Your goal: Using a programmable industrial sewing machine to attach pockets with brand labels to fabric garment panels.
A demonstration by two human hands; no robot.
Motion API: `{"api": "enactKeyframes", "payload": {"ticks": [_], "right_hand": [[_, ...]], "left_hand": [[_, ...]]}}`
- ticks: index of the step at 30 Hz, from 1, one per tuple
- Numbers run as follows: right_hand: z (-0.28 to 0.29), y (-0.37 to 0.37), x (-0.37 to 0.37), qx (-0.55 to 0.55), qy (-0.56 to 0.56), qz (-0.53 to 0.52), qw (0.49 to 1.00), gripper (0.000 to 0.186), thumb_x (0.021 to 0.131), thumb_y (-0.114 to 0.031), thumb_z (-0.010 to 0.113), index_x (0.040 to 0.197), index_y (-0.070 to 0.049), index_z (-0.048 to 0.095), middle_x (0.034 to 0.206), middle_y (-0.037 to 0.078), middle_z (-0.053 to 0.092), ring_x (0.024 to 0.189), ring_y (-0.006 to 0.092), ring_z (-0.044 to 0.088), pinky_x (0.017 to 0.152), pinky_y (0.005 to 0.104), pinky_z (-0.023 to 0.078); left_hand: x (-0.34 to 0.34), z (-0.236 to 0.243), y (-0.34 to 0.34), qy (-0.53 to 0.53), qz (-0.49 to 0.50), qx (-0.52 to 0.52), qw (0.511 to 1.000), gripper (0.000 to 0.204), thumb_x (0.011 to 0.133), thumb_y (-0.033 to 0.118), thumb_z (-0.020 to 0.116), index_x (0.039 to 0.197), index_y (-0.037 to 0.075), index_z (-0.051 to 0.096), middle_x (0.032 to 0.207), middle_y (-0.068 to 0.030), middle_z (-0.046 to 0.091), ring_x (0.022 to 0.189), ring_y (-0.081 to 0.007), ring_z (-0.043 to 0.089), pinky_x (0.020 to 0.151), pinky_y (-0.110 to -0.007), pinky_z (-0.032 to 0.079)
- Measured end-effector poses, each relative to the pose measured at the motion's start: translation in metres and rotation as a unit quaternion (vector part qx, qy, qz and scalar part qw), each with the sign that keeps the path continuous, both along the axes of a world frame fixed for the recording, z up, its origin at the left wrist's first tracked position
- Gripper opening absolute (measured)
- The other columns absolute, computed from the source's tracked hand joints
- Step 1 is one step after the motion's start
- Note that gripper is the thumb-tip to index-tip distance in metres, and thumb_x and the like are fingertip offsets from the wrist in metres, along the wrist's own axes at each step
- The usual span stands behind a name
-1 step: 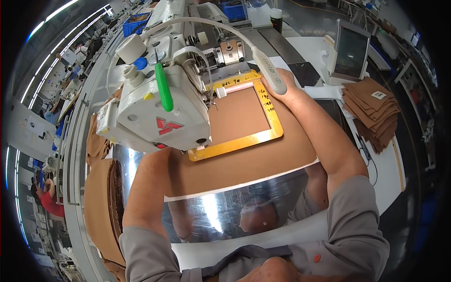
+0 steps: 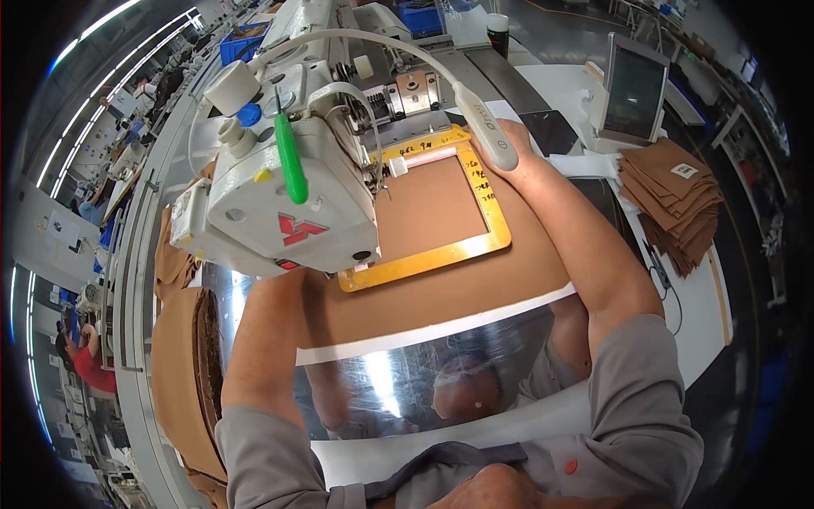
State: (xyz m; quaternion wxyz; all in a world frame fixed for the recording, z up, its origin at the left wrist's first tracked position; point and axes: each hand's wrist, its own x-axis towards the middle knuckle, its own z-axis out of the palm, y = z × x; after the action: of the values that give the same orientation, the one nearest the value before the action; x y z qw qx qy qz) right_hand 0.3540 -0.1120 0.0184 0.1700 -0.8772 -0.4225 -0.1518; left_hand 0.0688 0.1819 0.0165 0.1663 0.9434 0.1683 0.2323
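Note:
A brown leather-like sheet [image 2: 441, 297] lies on a white layer [image 2: 441, 329] beneath the sewing machine head [image 2: 292, 191]. A yellow rectangular frame [image 2: 432, 265] with handwritten marks rests on the sheet, partly covered by the machine. My right hand [image 2: 515, 140] is at the far right of the sheet, by the frame's upper corner; a white gooseneck lamp [image 2: 492, 136] covers part of it, and its fingers are hidden. My left forearm [image 2: 267, 339] reaches under the machine head, which hides my left hand.
A stack of brown pieces [image 2: 186, 382] lies at the left, and another brown stack [image 2: 670, 187] at the right. Near that right stack stands a screen [image 2: 632, 93]. A green-handled tool [image 2: 291, 161] is on the machine head. Shiny metal [image 2: 407, 382] forms the near work surface.
The brown sheet's near edge has shifted slightly away from me, so a wider white strip shows below it. The yellow frame and my forearms look nearly unmoved.

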Motion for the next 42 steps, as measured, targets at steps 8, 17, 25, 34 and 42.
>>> {"api": "enactKeyframes", "payload": {"ticks": [8,17,25,34,42], "right_hand": [[0.024,0.018,0.022,0.003,-0.119,-0.028,0.993,0.020,0.095,-0.030,0.064,0.098,-0.011,0.071,0.096,0.011,0.074,0.098,0.0307,0.071,0.080,0.0473,0.054],[0.029,-0.071,-0.032,0.089,0.032,0.065,0.993,0.042,0.097,-0.030,0.068,0.128,-0.003,0.062,0.132,0.017,0.062,0.124,0.0354,0.058,0.105,0.0461,0.046],[0.013,-0.155,-0.126,-0.087,0.099,0.074,0.989,0.069,0.100,-0.033,0.060,0.154,0.003,0.037,0.161,0.024,0.037,0.152,0.0341,0.032,0.126,0.0488,0.021],[0.003,-0.154,-0.122,-0.111,0.059,0.044,0.991,0.071,0.101,-0.033,0.053,0.158,0.003,0.032,0.164,0.021,0.034,0.156,0.0332,0.025,0.127,0.0487,0.017],[0.004,-0.151,-0.126,-0.069,0.052,0.067,0.994,0.072,0.100,-0.034,0.054,0.158,0.003,0.033,0.164,0.020,0.034,0.156,0.0325,0.025,0.127,0.0518,0.015]], "left_hand": [[-0.058,0.006,0.007,0.063,0.018,-0.011,0.998,0.028,0.091,0.022,0.069,0.113,0.005,0.072,0.112,-0.0170,0.072,0.112,-0.0383,0.063,0.096,-0.049,0.047],[-0.087,0.009,-0.018,0.113,0.041,-0.029,0.992,0.029,0.092,0.023,0.068,0.114,0.005,0.072,0.114,-0.0170,0.071,0.115,-0.0382,0.062,0.100,-0.050,0.045],[-0.160,0.019,-0.104,0.207,-0.029,0.028,0.978,0.090,0.096,0.057,0.052,0.160,-0.001,0.026,0.167,-0.0222,0.027,0.157,-0.0349,0.021,0.125,-0.054,0.007],[-0.166,0.015,-0.111,0.158,-0.055,0.063,0.984,0.088,0.094,0.059,0.056,0.155,-0.002,0.039,0.161,-0.0211,0.041,0.151,-0.0312,0.037,0.124,-0.054,0.013],[-0.165,0.011,-0.108,0.149,-0.033,0.094,0.984,0.087,0.092,0.057,0.058,0.153,-0.002,0.042,0.159,-0.0212,0.043,0.149,-0.0307,0.041,0.124,-0.052,0.017]]}}
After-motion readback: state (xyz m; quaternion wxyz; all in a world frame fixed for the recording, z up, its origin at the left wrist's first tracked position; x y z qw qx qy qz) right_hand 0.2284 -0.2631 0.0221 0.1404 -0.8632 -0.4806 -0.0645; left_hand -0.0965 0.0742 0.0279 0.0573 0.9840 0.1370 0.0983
